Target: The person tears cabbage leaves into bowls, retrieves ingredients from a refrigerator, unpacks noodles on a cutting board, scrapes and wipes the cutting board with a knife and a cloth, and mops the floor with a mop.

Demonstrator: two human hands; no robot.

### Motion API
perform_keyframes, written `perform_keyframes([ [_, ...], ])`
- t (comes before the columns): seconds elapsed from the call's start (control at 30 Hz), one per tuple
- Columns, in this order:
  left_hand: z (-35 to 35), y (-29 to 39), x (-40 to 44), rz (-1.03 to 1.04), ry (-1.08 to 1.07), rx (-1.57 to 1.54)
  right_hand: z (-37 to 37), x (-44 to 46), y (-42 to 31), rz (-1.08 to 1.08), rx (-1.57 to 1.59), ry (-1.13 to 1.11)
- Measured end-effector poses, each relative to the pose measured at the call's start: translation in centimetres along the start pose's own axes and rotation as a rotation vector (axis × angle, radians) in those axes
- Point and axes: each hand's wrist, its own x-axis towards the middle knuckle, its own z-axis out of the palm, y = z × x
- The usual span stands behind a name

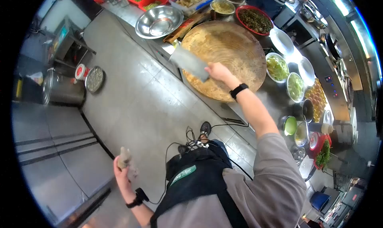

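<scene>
My right hand (pixel 219 73) is closed on the handle of a cleaver (pixel 189 62). The broad grey blade points left, over the near-left edge of a large round wooden chopping board (pixel 233 48). Low on the left, away from the counter, my left hand (pixel 121 173) holds a pale, greyish-brown piece of food (pixel 124 158), whose kind I cannot make out. A paler, blurred bit hangs just beside the fingers. To the board's left, a wide empty metal bowl (pixel 158 22) sits on the counter.
Bowls of shredded greens (pixel 277 67), a red basket of dark chopped food (pixel 254 20) and a tray of eggs (pixel 316 99) surround the board. Another person (pixel 271 0) stands across the counter. Cables hang near my feet. A metal pot (pixel 64 88) stands at the left.
</scene>
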Motion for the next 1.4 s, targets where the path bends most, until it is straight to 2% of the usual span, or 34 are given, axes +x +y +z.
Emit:
perform_keyframes([
  [0.03,-0.1,0.1,0.8,0.02,-0.013,0.083,-1.3,-1.4,-1.8,-0.02,-0.031,-0.074],
  [0.1,-0.5,0.0,1.6,0.033,-0.02,0.165,-2.1,-3.0,-1.7,-0.031,-0.002,-0.049],
  [0.17,-1.2,-0.2,1.9,0.062,-0.065,0.034,-3.0,-4.0,2.2,0.137,0.118,0.191],
  [0.2,-1.7,-0.4,1.8,0.059,-0.056,0.031,-3.3,-4.3,4.4,0.169,0.054,0.359],
  [0.23,-2.1,-0.6,1.7,0.057,-0.064,0.033,-3.7,-4.5,7.9,0.199,-0.01,0.527],
  [0.27,-2.7,-0.8,1.4,0.054,-0.07,0.033,-2.9,-3.7,14.9,0.256,-0.077,0.554],
  [0.3,-3.2,-1.0,0.9,0.051,-0.06,0.029,-5.2,-5.7,14.2,0.432,-0.045,0.513],
  [0.33,-3.6,-1.3,0.3,0.039,-0.046,0.024,-3.7,-4.8,23.2,0.33,-0.31,0.425],
  [0.37,-4.0,-1.6,-0.3,0.027,-0.032,0.02,-5.7,-7.3,19.0,0.412,-0.169,0.431],
  [0.5,-6.1,-3.0,-1.9,0.019,0.038,0.039,-2.8,-8.2,17.5,0.544,-0.085,0.51],
  [0.57,-6.9,-3.6,-2.4,0.05,0.024,0.016,-2.1,-8.6,11.9,0.584,0.057,0.429],
  [0.6,-7.0,-3.5,-2.5,0.05,0.02,0.017,-0.9,-7.9,10.9,0.571,0.002,0.351],
  [0.67,-6.4,-2.7,-2.7,-0.001,0.025,0.026,2.4,-7.9,7.1,0.454,0.095,0.338],
  [0.7,-6.3,-2.8,-2.5,0.004,0.017,0.025,1.8,-9.2,1.3,0.373,-0.016,0.308],
  [0.73,-6.1,-3.0,-2.1,0.02,-0.006,0.004,3.5,-8.7,-0.4,0.391,0.013,0.173],
  [0.77,-6.0,-3.1,-1.7,0.035,-0.03,-0.015,8.7,-7.1,1.8,0.145,-0.08,0.062],
  [0.8,-5.8,-3.2,-1.3,0.042,-0.043,-0.013,8.7,-8.6,-4.3,0.254,0.004,0.055],
  [0.83,-5.6,-3.3,-0.8,0.039,-0.073,-0.035,9.0,-9.1,-7.5,0.023,-0.155,-0.132],
  [0.87,-5.5,-3.1,-0.4,0.038,-0.101,-0.054,8.7,-10.1,-11.8,0.123,-0.091,-0.169],
  [0.9,-5.4,-2.5,-0.3,0.049,-0.108,-0.047,8.9,-10.5,-14.0,0.091,-0.038,-0.214],
  [0.97,-5.1,-1.3,-0.7,0.138,-0.123,-0.009,10.4,-9.6,-13.2,0.037,0.085,-0.057],
  [1.03,-5.4,-0.6,-2.0,0.122,-0.087,-0.015,8.3,-7.8,-9.2,0.128,0.225,0.131],
  [1.1,-6.0,-0.9,-3.3,0.104,-0.056,-0.022,4.3,-5.8,-3.3,0.26,0.112,0.329],
  [1.13,-6.5,-1.4,-4.1,0.085,-0.001,-0.016,2.6,-5.0,1.5,0.235,0.188,0.42],
  [1.17,-6.9,-2.0,-4.8,0.067,0.058,-0.013,1.4,-3.8,5.9,0.493,0.185,0.471],
  [1.2,-7.5,-2.9,-5.5,0.067,0.067,-0.016,-0.8,-3.9,8.7,0.517,0.128,0.611],
  [1.23,-8.2,-3.9,-6.1,0.05,0.107,-0.015,-3.6,-4.1,10.8,0.634,0.185,0.504],
  [1.3,-8.6,-5.0,-7.0,0.031,0.15,-0.013,-7.1,-5.1,12.3,0.808,0.398,0.521],
  [1.33,-8.4,-5.1,-7.4,0.023,0.168,0.008,-6.6,-4.0,15.7,0.805,0.4,0.517],
  [1.37,-7.8,-4.9,-7.6,0.015,0.187,0.03,-4.7,-1.8,20.6,0.742,0.195,0.574],
  [1.4,-6.8,-4.2,-7.6,0.017,0.192,0.033,-4.2,-0.5,21.4,0.706,0.098,0.597],
])
